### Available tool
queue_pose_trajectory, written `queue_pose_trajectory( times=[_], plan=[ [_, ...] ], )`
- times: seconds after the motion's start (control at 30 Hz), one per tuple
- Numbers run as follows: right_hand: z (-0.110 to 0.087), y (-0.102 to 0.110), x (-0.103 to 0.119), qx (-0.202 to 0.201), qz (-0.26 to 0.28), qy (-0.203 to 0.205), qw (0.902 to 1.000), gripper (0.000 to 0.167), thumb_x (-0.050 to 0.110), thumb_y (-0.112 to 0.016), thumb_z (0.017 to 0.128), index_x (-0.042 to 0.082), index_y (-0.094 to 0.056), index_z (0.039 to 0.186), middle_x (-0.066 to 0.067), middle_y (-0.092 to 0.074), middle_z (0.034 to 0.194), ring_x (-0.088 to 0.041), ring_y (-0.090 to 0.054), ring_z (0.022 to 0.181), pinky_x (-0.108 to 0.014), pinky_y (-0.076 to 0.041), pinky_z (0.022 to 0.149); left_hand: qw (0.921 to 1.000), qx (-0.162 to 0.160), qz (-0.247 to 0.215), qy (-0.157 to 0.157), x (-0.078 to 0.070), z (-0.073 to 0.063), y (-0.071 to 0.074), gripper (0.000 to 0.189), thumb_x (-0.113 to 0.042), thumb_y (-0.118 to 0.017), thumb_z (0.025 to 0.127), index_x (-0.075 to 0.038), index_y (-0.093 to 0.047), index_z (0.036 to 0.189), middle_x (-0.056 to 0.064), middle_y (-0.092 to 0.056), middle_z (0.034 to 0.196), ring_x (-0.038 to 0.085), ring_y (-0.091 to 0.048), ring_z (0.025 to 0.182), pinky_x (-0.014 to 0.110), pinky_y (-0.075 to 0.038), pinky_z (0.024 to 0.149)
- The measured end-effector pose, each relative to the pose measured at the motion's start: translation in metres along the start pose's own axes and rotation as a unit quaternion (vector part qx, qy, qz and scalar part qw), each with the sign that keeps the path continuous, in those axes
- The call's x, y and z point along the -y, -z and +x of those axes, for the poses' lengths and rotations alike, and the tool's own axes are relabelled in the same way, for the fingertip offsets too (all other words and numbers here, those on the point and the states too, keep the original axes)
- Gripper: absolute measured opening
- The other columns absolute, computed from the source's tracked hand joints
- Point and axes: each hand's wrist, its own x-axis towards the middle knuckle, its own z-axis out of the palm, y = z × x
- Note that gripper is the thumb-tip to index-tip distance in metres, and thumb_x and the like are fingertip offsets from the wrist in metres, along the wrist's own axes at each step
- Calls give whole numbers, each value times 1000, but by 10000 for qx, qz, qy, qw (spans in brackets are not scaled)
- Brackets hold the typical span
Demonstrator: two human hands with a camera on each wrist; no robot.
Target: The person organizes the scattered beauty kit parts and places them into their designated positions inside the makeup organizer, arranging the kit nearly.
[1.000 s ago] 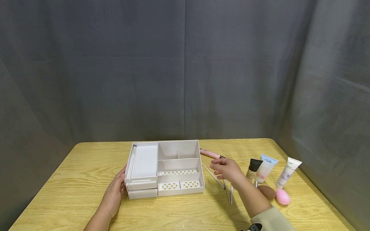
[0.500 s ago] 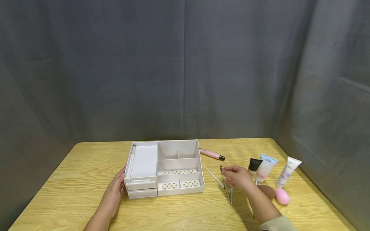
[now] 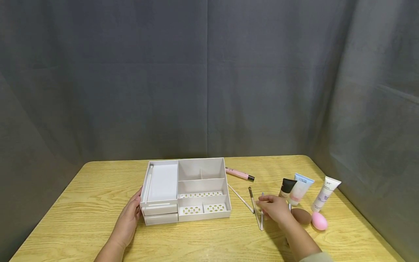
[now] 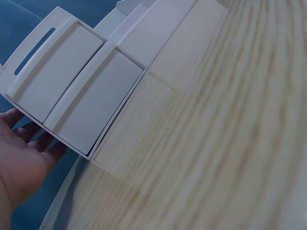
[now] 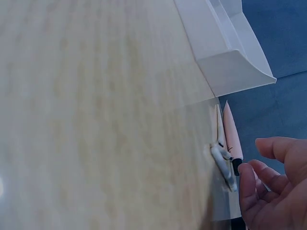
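Note:
A white makeup organizer [image 3: 204, 214] stands on the wooden table, with two drawers at its left front and open compartments at right. My left hand [image 3: 126, 222] rests along its left side; in the left wrist view the fingers [image 4: 41, 139] touch the side wall. A white makeup brush [image 3: 149, 183] lies in the organizer's top left tray. My right hand [image 3: 275, 209] is low over the table, beside a thin brush [image 3: 262, 216] partly hidden by the fingers. In the right wrist view its thumb and fingers are apart. A dark-tipped brush [image 3: 252, 200] and another pale stick [image 3: 240, 198] lie to the left.
A pink tube with a black cap [image 3: 240, 174] lies behind the brushes. To the right are a black-capped tube [image 3: 288, 186], a blue-white tube [image 3: 301, 189], a white tube [image 3: 325, 193], a brown sponge [image 3: 302, 216] and a pink sponge [image 3: 319, 221]. Grey curtain [image 3: 209, 80] surrounds the table.
My right hand has moved down and to the right, from near the pink tube to beside the thin brushes, uncovering the dark-tipped brush. My left hand stays on the organizer.

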Motion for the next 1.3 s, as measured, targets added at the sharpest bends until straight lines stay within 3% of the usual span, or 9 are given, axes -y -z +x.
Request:
queue_pose_trajectory(
  times=[0.47, 0.83, 1.0, 1.3],
  plan=[
    [-3, -1, -14, -309, -205, 92, 9993, 37, 16, -66, 90, -10, -63, 116, -8, -64, 83, -14, -54, 68, -28, -50, 59, 9999, -49, -78, 86, -2, 0, 0, 61, -39, -17, 107, -4, -13, 157, 20, -13, 163, -29, -37, 105, -1, -32, 91],
    [-4, -4, -21, -527, -686, 173, 9961, 41, 20, -71, 86, -9, -64, 113, -15, -66, 88, -16, -55, 59, -29, -49, 53, 9999, -60, -19, 118, -1, 0, 1, 60, -39, -16, 107, -5, -13, 157, 19, -13, 164, -29, -36, 105, 0, -32, 91],
    [-5, -4, -22, -666, -1037, 293, 9919, 41, 21, -74, 84, -10, -66, 109, -22, -68, 97, -18, -59, 66, -29, -49, 55, 9999, -60, -95, 127, -2, 0, 0, 60, -38, -16, 107, -4, -13, 157, 19, -13, 163, -29, -37, 105, 0, -32, 91],
    [-8, -5, -22, -889, -1479, 231, 9847, 25, 19, -73, 83, -5, -70, 92, -14, -69, 82, -21, -60, 68, -29, -46, 55, 9998, -28, -30, 181, -2, -1, 0, 61, -40, -16, 107, -6, -12, 157, 18, -12, 164, -28, -35, 105, 0, -31, 91]
  ],
)
